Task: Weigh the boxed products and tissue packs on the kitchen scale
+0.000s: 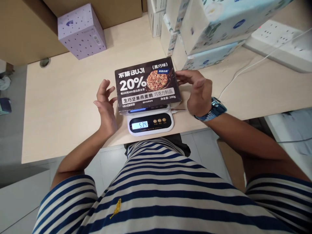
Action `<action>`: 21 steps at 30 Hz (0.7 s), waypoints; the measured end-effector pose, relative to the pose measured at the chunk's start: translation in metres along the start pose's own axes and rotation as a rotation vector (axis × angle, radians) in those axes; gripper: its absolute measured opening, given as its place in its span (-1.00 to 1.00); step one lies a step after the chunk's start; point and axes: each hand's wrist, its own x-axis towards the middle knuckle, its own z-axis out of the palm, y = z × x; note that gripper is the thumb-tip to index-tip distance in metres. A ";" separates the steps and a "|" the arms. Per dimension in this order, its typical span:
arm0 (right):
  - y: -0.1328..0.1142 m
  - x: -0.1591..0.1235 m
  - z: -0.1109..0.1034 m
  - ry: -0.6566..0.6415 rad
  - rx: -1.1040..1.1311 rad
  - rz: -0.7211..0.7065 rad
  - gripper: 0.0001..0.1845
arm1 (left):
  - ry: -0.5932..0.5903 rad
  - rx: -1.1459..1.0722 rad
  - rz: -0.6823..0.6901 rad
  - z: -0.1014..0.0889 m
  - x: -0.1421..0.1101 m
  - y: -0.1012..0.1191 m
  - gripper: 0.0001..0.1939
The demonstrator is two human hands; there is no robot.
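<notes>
A dark brown snack box [147, 84] with white print and a round biscuit picture lies flat on a small white kitchen scale [150, 123] at the desk's near edge. The scale's lit display reads 534. My left hand [106, 105] hovers just left of the box, fingers spread apart and holding nothing. My right hand [197, 92] is at the box's right end, fingers extended, their tips at or very near the box's upper right corner. A watch with a blue strap [214, 109] is on my right wrist.
The pale wooden desk [65, 107] carries a lilac dotted box [81, 31] at the back left, stacked floral white boxes [207, 29] at the back right, and a white power strip [280, 42] with a thin cable [243, 70]. Grey floor lies below.
</notes>
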 end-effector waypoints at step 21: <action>0.018 0.008 0.002 -0.134 0.079 0.120 0.11 | 0.008 0.055 -0.077 -0.019 0.018 -0.011 -0.09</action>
